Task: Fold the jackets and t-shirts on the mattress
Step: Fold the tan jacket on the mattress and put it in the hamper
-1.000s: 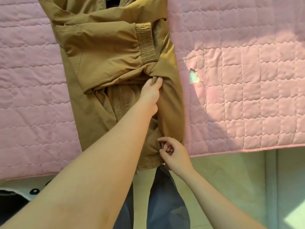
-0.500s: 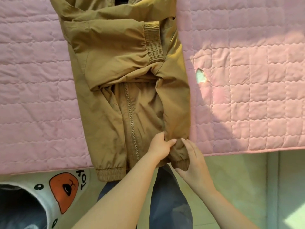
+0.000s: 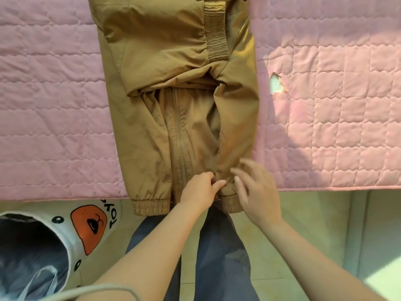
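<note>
Jacket [image 3: 173, 105], tan and zipped, lies lengthwise on the pink mattress [image 3: 336, 127], one sleeve [image 3: 156, 46] folded across its chest and its ribbed hem [image 3: 149, 205] hanging just over the mattress's near edge. At that edge the left hand [image 3: 198, 191] has its fingers curled, pinching cloth just right of the zip [image 3: 179, 131]. The right hand [image 3: 257, 190] is beside it, fingers spread and loosely bent, holding nothing; blur hides whether they touch the cloth. A basket [image 3: 71, 242] sits below the mattress's near edge, leftward.

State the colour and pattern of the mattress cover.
Pink, quilted in wavy-edged squares: the pink quilted mattress cover, seen in the head view.
</note>
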Tool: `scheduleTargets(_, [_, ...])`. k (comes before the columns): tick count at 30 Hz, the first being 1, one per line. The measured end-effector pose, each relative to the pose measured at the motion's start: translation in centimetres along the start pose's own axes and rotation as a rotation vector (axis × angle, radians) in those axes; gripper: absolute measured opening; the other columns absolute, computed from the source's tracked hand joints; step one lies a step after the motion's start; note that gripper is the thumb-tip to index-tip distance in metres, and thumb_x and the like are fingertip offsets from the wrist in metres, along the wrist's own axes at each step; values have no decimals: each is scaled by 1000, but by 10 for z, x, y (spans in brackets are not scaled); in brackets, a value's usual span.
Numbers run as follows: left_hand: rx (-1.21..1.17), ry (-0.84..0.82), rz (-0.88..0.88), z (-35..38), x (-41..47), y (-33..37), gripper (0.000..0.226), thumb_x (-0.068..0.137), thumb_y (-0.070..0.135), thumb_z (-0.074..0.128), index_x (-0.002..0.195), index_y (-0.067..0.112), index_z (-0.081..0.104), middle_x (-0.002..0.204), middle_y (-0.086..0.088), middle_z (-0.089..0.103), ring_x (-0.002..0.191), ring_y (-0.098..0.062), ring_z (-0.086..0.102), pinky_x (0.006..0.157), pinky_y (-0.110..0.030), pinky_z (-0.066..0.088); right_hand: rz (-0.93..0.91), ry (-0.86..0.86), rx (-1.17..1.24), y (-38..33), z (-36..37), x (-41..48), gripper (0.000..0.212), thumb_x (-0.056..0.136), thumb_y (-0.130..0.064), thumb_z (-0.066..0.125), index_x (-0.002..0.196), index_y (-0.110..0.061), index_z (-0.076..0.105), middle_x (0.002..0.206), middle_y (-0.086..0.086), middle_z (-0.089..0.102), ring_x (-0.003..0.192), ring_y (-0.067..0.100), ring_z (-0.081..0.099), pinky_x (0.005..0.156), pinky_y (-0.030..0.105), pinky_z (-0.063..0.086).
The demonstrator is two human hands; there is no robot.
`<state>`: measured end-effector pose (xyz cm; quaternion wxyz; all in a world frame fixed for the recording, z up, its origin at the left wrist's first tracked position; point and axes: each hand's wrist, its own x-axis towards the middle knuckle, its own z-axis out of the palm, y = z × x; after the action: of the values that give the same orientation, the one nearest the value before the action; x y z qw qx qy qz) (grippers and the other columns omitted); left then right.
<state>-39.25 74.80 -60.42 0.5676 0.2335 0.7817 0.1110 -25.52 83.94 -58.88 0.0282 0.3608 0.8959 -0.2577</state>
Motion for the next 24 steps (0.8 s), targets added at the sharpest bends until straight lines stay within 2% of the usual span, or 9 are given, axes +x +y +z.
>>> scheduleTargets(1, [38, 49, 45, -7, -5, -2, 27, 96, 47, 48, 91, 23, 60, 77, 7, 68, 74, -12, 64, 72, -37, 54, -47, -18, 30, 7, -2, 14, 34, 96, -23, 48, 128, -18, 60, 141, 5, 47, 131, 25, 43, 106, 39, 37])
scheduleTargets(3, [87, 340, 179, -28, -17, -10, 20, 99, 37, 47, 100, 25, 62, 89, 11, 65, 85, -6, 58, 74, -23, 47, -138, -53, -53, 22, -8, 46, 47, 98, -20, 45, 145, -18, 41, 155, 7, 29, 142, 27, 28, 113, 37, 27])
scheduleTargets(5, [114, 639, 293, -55, -27, -27, 20, 98, 20, 50, 114, 20, 62, 113, 5, 63, 110, -12, 54, 92, -25, 40, -204, -53, -181, 32, -16, 81, 53, 100, -23, 44, 151, -20, 29, 160, 7, 18, 147, 27, 15, 115, 43, 23])
scheduleTargets(7, [178, 738, 296, -82, -29, -52, 34, 98, 13, 47, 131, 16, 54, 139, 1, 50, 136, -16, 37, 113, -34, 26, -220, -35, -236, 31, -26, 116, 57, 101, -27, 43, 153, -21, 22, 162, 5, 11, 149, 26, 9, 116, 47, 21])
scheduleTargets(11, [407, 684, 216, -120, -5, -91, 51, 102, 16, 35, 151, 16, 26, 161, -2, 16, 149, -17, 7, 122, -42, 9, -124, -165, -328, 5, -6, 152, 59, 101, -41, 27, 155, -20, 13, 162, 6, 4, 149, 27, 5, 119, 45, 11])
scheduleTargets(14, [518, 477, 176, -117, 20, -106, 57, 102, 23, 33, 154, 12, 12, 162, -6, 4, 149, -22, 3, 121, -45, 12, -26, -351, -364, -9, 32, 124, 67, 101, -48, 20, 154, -14, -2, 162, 8, -4, 149, 25, -4, 121, 41, 2])
scheduleTargets(17, [631, 405, 194, -96, 22, -119, 61, 102, 31, 29, 154, 9, 6, 162, -7, -2, 149, -24, -1, 121, -44, 10, -89, -357, -373, -10, 42, 86, 69, 101, -48, 19, 154, -9, -1, 162, 9, -6, 149, 24, -8, 121, 42, 1])
scheduleTargets(21, [761, 308, 362, -80, -1, -135, 65, 99, 40, 23, 153, 6, 14, 162, -9, 4, 149, -24, 2, 120, -43, 10, -272, -458, -398, 3, 33, 39, 68, 100, -50, 20, 154, -7, 13, 162, 8, 8, 150, 22, 5, 118, 43, 16])
scheduleTargets(24, [739, 257, 526, -91, -14, -150, 55, 95, 18, 27, 150, 13, 28, 160, -5, 16, 149, -20, 12, 119, -39, 8, -361, -402, -243, 22, 11, 32, 62, 96, -21, 37, 154, -15, 15, 160, 3, 18, 148, 19, 17, 117, 39, 21])
